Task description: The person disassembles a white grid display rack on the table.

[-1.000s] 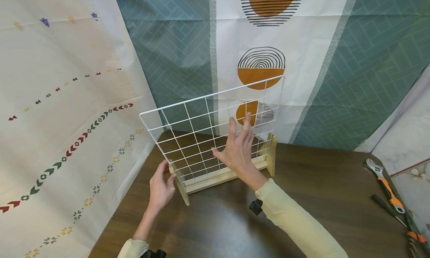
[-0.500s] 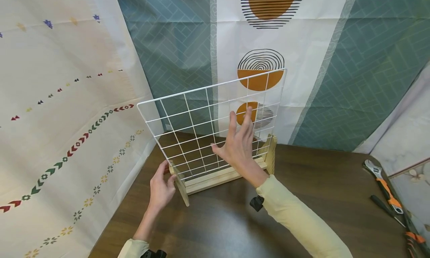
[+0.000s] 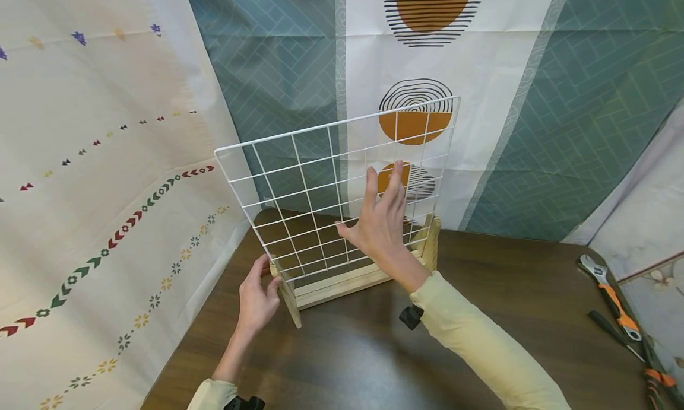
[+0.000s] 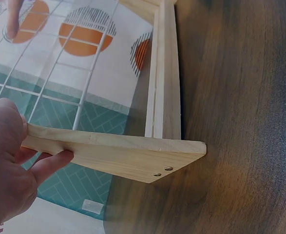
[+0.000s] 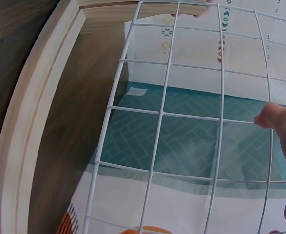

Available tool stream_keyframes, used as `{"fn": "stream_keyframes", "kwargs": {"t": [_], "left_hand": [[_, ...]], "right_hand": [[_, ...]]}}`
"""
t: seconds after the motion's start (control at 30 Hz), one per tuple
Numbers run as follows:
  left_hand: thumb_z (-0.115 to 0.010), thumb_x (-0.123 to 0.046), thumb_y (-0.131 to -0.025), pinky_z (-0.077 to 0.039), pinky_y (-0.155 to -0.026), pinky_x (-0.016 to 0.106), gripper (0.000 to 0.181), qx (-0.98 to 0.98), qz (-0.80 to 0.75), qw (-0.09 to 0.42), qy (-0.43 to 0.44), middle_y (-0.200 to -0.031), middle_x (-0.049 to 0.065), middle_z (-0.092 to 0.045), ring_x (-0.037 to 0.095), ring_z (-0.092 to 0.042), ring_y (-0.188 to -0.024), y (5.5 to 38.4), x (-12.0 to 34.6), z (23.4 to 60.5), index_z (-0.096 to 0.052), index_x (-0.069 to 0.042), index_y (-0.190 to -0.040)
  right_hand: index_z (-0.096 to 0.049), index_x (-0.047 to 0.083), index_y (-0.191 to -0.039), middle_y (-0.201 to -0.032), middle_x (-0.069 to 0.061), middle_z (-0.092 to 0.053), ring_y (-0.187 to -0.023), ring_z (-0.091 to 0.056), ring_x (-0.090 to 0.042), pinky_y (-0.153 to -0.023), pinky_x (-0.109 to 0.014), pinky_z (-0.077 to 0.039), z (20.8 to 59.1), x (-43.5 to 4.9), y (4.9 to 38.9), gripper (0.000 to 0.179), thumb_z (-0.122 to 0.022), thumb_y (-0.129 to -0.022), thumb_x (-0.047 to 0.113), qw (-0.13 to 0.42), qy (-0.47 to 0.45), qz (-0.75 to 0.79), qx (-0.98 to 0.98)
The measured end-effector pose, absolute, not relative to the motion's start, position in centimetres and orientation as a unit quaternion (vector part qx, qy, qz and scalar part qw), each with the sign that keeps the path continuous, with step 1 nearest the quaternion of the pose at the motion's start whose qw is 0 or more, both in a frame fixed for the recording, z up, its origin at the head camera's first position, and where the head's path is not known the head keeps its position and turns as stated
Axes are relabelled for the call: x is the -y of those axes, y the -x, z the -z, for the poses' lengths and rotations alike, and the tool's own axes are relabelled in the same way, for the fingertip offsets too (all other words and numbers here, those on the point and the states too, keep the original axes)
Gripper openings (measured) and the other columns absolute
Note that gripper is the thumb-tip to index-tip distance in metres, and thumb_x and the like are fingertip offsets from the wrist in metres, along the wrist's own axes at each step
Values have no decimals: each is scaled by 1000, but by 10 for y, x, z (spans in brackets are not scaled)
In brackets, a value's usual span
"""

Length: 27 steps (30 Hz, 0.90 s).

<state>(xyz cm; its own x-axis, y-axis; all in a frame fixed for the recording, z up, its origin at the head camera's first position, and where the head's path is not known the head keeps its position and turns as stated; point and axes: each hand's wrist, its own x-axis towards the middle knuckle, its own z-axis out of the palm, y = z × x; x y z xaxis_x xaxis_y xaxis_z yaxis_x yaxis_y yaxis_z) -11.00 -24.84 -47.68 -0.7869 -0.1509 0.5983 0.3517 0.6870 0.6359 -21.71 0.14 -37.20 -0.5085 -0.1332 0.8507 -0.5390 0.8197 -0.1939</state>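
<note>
A white wire grid panel (image 3: 328,125) stands tilted over a pale wooden stand (image 3: 342,286). In the right wrist view a gap shows between the panel's lower edge and the stand's long wooden rail (image 5: 16,141). My right hand (image 3: 382,229) holds the panel near its middle, fingers spread upward and thumb at a wire. At the stand's left end, my left hand (image 3: 258,297) pinches the upper part of the wooden end piece (image 4: 118,148), which has two screws near its lower end. The stand's right end piece (image 3: 433,244) is upright.
On the brown table's right side lie an adjustable wrench (image 3: 611,294), a screwdriver (image 3: 606,324) and an orange-and-black handled tool (image 3: 659,377). Patterned cloths (image 3: 288,72) hang behind the table and on its left.
The grid panel has risen with my right hand, its top edge higher and its lower edge farther above the rail. My left hand and the stand have stayed in place.
</note>
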Motion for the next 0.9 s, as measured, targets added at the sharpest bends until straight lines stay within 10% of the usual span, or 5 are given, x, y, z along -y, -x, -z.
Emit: {"fn": "stream_keyframes", "kwargs": {"t": [0.9], "left_hand": [[-69,21,-76,-51,-67,51,55,865,389,311,51,-108,22,-65,40,-66,-97,110,249,475,-55,4,-126]], "right_hand": [[-22,2,-146,-155,-37,-3,-122,-40,-54,-101,-62,-40,336,-5,223,128,-91,-54,57,467,-211,-215,831]]}}
